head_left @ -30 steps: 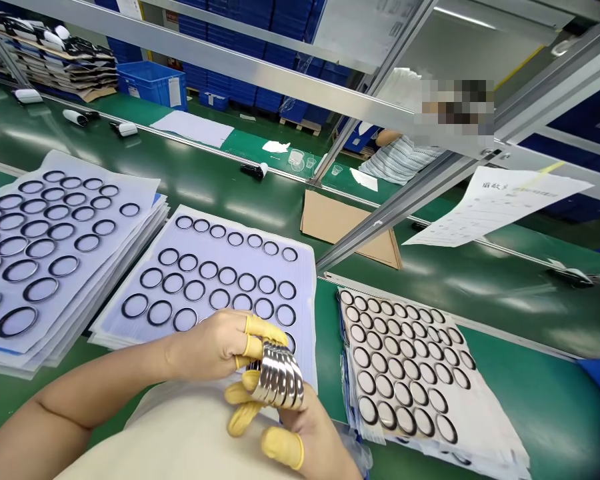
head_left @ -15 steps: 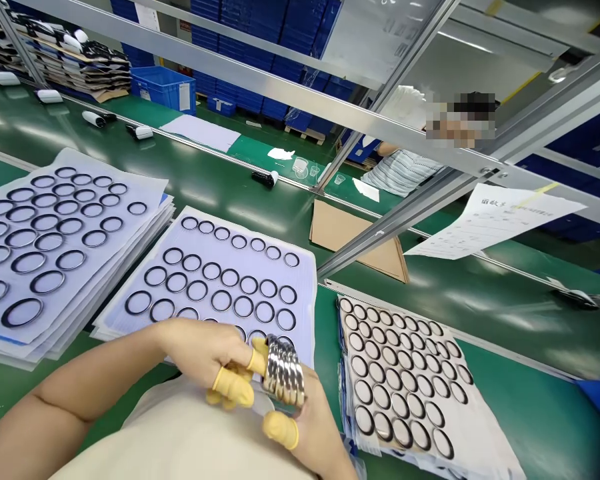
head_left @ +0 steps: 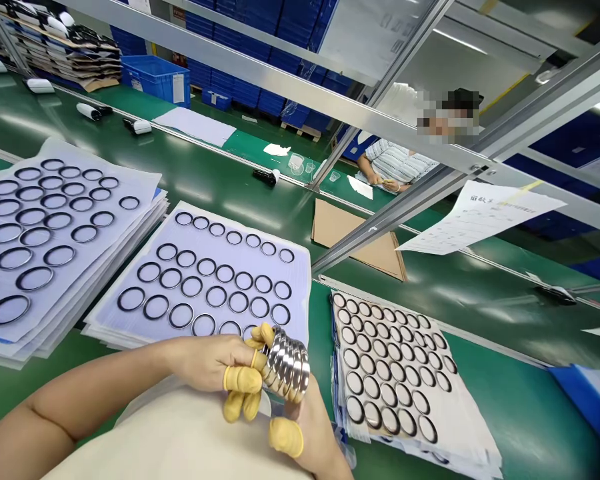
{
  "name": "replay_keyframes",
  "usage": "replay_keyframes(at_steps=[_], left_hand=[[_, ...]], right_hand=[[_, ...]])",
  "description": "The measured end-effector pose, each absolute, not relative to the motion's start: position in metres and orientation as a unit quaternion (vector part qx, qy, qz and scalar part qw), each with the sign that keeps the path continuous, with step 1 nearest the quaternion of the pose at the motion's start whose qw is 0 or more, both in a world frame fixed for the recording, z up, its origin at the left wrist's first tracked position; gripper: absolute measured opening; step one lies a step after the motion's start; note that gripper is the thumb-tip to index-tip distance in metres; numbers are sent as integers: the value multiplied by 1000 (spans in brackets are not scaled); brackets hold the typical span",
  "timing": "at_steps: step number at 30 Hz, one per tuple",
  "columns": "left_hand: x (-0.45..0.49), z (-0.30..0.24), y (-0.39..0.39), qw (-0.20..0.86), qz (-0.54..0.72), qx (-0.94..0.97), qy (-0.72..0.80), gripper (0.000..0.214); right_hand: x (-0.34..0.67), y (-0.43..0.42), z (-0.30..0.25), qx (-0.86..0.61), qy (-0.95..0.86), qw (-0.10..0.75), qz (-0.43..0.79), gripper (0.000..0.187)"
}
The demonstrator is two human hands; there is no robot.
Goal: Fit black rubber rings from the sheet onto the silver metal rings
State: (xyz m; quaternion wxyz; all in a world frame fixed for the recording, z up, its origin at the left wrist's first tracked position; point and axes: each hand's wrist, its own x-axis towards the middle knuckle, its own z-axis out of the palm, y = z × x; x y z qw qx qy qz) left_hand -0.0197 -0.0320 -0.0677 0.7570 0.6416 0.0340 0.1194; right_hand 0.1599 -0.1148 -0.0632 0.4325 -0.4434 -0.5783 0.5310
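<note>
Several shiny metal rings (head_left: 287, 367) are bunched side by side between my hands, low in the middle of the head view. My right hand (head_left: 313, 430) carries the bunch around its fingers, which the rings largely hide; its thumb, in a yellow finger cot, sticks out below. From the left, my left hand (head_left: 215, 367) reaches to the near side of the bunch, its cot-covered thumb and forefinger closed at the edge of the leftmost ring. Just behind lies a white sheet stack (head_left: 240, 252) with rows of black-edged rings on it.
Another sheet stack with rings (head_left: 87, 243) lies at the left, and a ring-covered stack (head_left: 460, 427) at the right. Cardboard sheets (head_left: 355, 233) lie behind a slanting metal post (head_left: 380, 230). A paper (head_left: 475, 217) hangs from the frame. A co-worker (head_left: 397, 163) sits across the bench.
The view has shifted slightly. My hands have turned a little, so the rings show more of their shiny faces, and my left fingers sit differently against them. The co-worker's hands have come into view.
</note>
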Motion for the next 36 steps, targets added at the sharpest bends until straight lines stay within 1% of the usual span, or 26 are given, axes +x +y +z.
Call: replay_keyframes(at_steps=[3, 5, 6, 8, 10, 12, 14, 17, 18, 19, 20, 23, 25, 29, 33, 36], left_hand=[[-17, -68, -35, 754, 145, 639, 36, 69], [-14, -69, -36, 759, 168, 628, 51, 72], [-13, -69, -36, 766, 176, 615, 64, 69], [-12, -70, -36, 792, 175, 576, 98, 57], [-11, -71, -35, 816, 166, 538, 127, 42], [-11, -71, -34, 817, 175, 531, 141, 34], [-11, -70, -32, 788, 207, 562, 141, 31], [-12, -66, -32, 732, 256, 618, 130, 35], [-12, -64, -31, 719, 264, 630, 128, 37], [-12, -62, -31, 706, 272, 642, 128, 39], [-13, -60, -31, 692, 279, 653, 128, 40], [-16, -55, -29, 644, 313, 686, 132, 39], [-19, -53, -27, 605, 341, 707, 136, 33], [-25, -53, -25, 529, 361, 755, 139, 21], [-29, -53, -24, 487, 367, 781, 138, 21], [-33, -52, -22, 489, 368, 779, 138, 26]], right_hand=[[159, -116, -57, -419, -569, 422, 568, 94], [159, -116, -55, -415, -570, 430, 564, 96], [159, -117, -55, -418, -578, 436, 548, 95], [158, -117, -55, -425, -611, 445, 498, 92], [157, -118, -55, -423, -653, 445, 445, 84], [156, -120, -55, -416, -686, 439, 404, 76], [155, -121, -54, -415, -702, 433, 383, 75], [154, -123, -53, -420, -706, 431, 375, 86], [154, -123, -52, -420, -709, 428, 371, 88], [155, -123, -52, -417, -717, 424, 363, 84], [155, -122, -53, -412, -730, 418, 350, 75], [156, -121, -54, -396, -757, 414, 313, 41], [156, -119, -56, -395, -749, 420, 326, 33], [155, -117, -59, -395, -691, 446, 410, 37], [158, -115, -68, -395, -629, 462, 485, 40], [163, -111, -90, -386, -584, 471, 537, 45]])
